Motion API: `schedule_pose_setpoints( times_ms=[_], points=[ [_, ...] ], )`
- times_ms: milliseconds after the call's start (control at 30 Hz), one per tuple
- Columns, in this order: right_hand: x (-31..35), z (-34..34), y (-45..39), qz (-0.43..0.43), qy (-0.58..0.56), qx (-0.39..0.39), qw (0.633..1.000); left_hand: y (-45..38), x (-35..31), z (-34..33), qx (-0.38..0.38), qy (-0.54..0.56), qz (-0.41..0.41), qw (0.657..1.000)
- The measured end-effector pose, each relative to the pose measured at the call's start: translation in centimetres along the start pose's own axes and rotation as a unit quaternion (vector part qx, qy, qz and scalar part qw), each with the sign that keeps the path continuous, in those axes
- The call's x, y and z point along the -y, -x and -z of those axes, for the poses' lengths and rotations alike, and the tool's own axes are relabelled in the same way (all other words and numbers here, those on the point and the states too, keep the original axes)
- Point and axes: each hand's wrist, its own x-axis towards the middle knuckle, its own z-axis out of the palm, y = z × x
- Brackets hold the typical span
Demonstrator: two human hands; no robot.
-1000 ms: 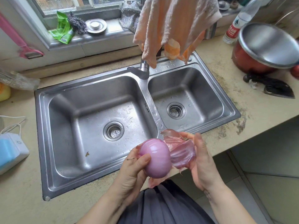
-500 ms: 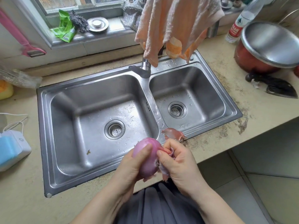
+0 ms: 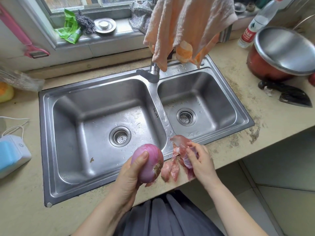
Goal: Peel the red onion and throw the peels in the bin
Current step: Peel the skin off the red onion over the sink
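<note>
I note the red onion [image 3: 150,163] held just above the near rim of the double sink [image 3: 46,133], in front of the larger basin. The left hand [image 3: 131,176] grips it from below and behind, thumb laid across the pale purple top, fingers curled round the far side; the root end, with its dry brown tuft, faces the right hand. Most of the bulb I see is smooth and glossy, with a small scrap of skin hanging under it.

The right hand [image 3: 201,160] is beside the onion, apart from it, over the counter edge in front of the divider between the two basins. Its fingers are curled and pinch a bunch of loose peels [image 3: 185,160]; several reddish strips hang below the hand. One more curled peel [image 3: 179,139] lies on the sink's near rim, just beyond the right hand's fingertips; I cannot tell whether the fingers touch it.

Around the sink: a peach cloth [image 3: 184,29] hangs over the tap [image 3: 154,72] at the sink's back rim. Right of the sink, on the countertop [image 3: 272,120], stand a red pot with a steel lid [image 3: 284,50] and, nearer, a dark cleaver [image 3: 293,97]. No bin appears in my view.
</note>
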Motion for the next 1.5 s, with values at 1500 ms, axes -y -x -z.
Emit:
schedule_pose_setpoints(
  times_ms=[1500],
  points=[
    [9.4, 2.4, 4.1, 0.155, -0.118, 0.085, 0.977, 0.4, 0.3, -1.9, 0.022, -0.077, -0.094, 0.992]
  ],
)
